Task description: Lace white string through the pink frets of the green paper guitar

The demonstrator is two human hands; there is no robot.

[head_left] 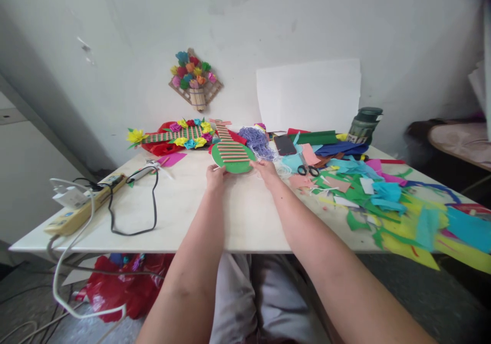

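Observation:
A green paper disc (233, 157) crossed by rows of pink and tan rolled paper sticks lies flat on the white table (238, 216). My left hand (215, 177) grips its near left edge with curled fingers. My right hand (265, 172) pinches its near right edge. A strip of the same sticks (223, 130) runs back from the disc toward the wall.
Scissors (308, 170), a dark phone (285, 145), blue yarn (258, 142) and many coloured paper scraps (387, 195) cover the right side. A glue gun (142, 172), its black cord and a power strip (82, 206) lie at the left. A flower-decorated stick piece (174, 135) sits at the back.

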